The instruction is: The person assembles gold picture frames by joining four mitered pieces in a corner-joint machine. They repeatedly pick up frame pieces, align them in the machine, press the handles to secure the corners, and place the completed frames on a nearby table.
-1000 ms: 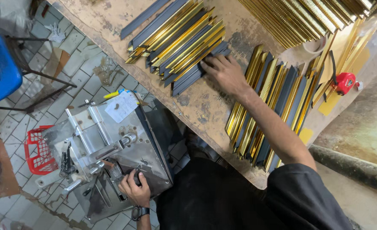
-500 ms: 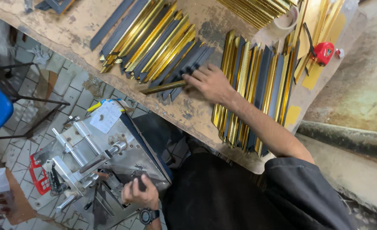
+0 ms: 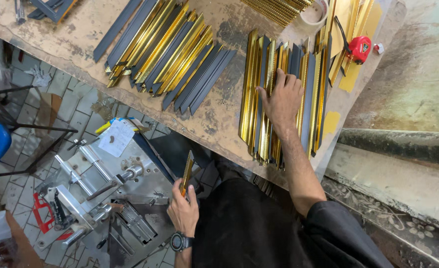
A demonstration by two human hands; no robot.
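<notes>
The left hand [image 3: 183,212], a dark watch on its wrist, is closed around the lower end of a short gold strip [image 3: 187,173], which it holds upright and a little tilted over the grey metal machine [image 3: 100,198] that stands on the tiled floor [image 3: 75,106] beside the bench. The right hand [image 3: 282,100] lies flat and spread, fingers apart, on a row of gold and dark grey strips [image 3: 279,94] laid side by side near the front edge of the workbench [image 3: 219,119]; it grips nothing, only presses. To my eye the careful way here is to keep the held strip square to the machine's bed and pinch it low, clear of the cut end, while the flat palm keeps the row from sliding off the edge. The strips look like lengths of picture-frame moulding: long, narrow, ribbed along their faces, the gold ones shiny and mirror-bright, the grey ones matt, their ends cut on a slant. A second fan of them [image 3: 165,49] lies further along the bench, well apart from the first. The bench top is rough, stained and scuffed. A small red tape measure [image 3: 359,48] sits near the far corner, and a scrap of paper [image 3: 116,138] rests on the machine.
</notes>
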